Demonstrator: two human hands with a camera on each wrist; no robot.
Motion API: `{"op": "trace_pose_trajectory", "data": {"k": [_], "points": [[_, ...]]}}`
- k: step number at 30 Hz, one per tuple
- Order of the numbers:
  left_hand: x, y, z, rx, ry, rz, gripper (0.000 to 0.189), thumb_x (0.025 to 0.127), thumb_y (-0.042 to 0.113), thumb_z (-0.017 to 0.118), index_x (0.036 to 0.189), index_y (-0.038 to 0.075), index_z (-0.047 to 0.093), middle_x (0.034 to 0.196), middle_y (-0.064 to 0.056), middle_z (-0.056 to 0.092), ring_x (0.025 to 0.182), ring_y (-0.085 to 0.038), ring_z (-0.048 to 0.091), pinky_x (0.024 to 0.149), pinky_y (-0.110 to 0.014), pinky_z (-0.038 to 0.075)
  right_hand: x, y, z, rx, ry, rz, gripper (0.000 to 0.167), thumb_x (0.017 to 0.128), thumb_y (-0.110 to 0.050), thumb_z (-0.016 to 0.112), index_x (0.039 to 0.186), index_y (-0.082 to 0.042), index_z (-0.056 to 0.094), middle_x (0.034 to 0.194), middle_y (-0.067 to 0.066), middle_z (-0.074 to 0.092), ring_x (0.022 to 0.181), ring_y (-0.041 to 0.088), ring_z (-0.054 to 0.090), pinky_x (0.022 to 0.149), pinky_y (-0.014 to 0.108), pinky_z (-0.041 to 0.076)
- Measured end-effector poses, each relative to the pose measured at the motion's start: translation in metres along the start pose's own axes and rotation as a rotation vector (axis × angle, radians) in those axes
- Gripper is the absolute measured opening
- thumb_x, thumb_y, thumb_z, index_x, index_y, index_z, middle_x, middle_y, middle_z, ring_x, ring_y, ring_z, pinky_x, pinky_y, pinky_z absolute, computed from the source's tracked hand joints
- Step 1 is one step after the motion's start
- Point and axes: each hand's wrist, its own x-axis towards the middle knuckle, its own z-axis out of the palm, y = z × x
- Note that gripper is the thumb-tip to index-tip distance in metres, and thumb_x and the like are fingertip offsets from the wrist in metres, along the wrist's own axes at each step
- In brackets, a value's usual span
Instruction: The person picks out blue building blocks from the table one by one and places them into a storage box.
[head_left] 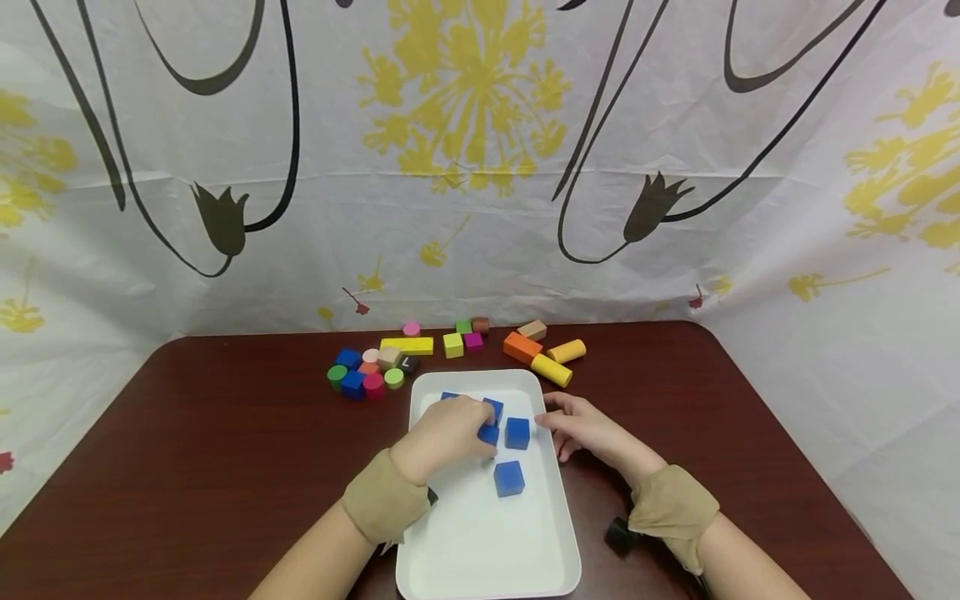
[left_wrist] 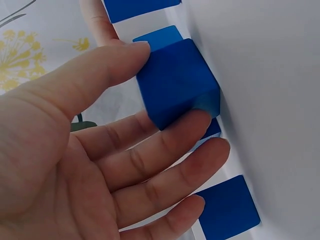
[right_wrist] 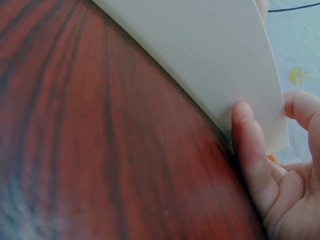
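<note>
My left hand (head_left: 447, 429) reaches over the white tray (head_left: 487, 542), pinching a blue cube (left_wrist: 175, 80) between thumb and fingers. More blue cubes lie in the tray's far half: one (head_left: 509, 478) nearer me, one (head_left: 517, 433) right of the hand, another (head_left: 492, 408) just past the fingers. A further cube (head_left: 450, 396) is partly hidden behind the hand. My right hand (head_left: 585, 429) holds the tray's right side. In the right wrist view, its fingers (right_wrist: 250, 140) press against the tray's outer wall, with another fingertip at the rim.
Beyond the tray's left corner, small blocks are clustered, among them blue cubes (head_left: 352, 384) and a green cylinder (head_left: 337, 377). A long yellow block (head_left: 407, 346) lies behind them. Orange and yellow blocks (head_left: 552, 370) lie at the far right corner. A patterned cloth (head_left: 480, 250) hangs behind the dark table (head_left: 225, 467).
</note>
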Motion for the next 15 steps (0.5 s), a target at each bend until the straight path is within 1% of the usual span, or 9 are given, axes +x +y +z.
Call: {"op": "trace_pose_trajectory", "data": {"k": [8,12,14,15], "points": [[-0.003,0.003,-0.004,0.005,-0.002,-0.003,0.044,0.079,0.033,0.080,0.115,0.010,0.070,0.101,-0.001,0.070,0.088,-0.014,0.062,0.086,-0.035,0.053,-0.002,-0.002,0.001,-0.007,0.003,0.001,0.067,0.094,-0.026,0.060,0.144,0.009,0.030,0.076,0.009,0.060,0.053,0.016,0.056,0.051,0.027,0.052],[-0.007,0.005,-0.009,0.016,0.020,0.004,0.043,0.081,0.034,0.078,0.115,0.010,0.070,0.105,-0.002,0.070,0.091,-0.016,0.063,0.087,-0.036,0.053,-0.001,-0.001,0.000,-0.004,0.000,-0.002,0.067,0.095,-0.026,0.060,0.143,0.008,0.030,0.079,0.010,0.061,0.054,0.016,0.056,0.051,0.027,0.052],[-0.010,0.006,-0.013,0.015,0.039,0.009,0.041,0.082,0.034,0.077,0.114,0.010,0.070,0.104,-0.001,0.070,0.091,-0.015,0.063,0.086,-0.035,0.053,-0.001,-0.001,0.000,-0.003,0.000,-0.004,0.067,0.095,-0.026,0.060,0.143,0.008,0.030,0.079,0.009,0.061,0.054,0.016,0.056,0.051,0.027,0.052],[-0.011,0.006,-0.016,0.011,0.049,0.010,0.039,0.083,0.034,0.077,0.113,0.010,0.070,0.101,0.000,0.070,0.089,-0.015,0.063,0.084,-0.035,0.053,-0.001,-0.002,0.000,-0.003,0.000,-0.004,0.067,0.095,-0.026,0.060,0.143,0.008,0.030,0.078,0.009,0.061,0.054,0.016,0.056,0.051,0.027,0.052]]}}
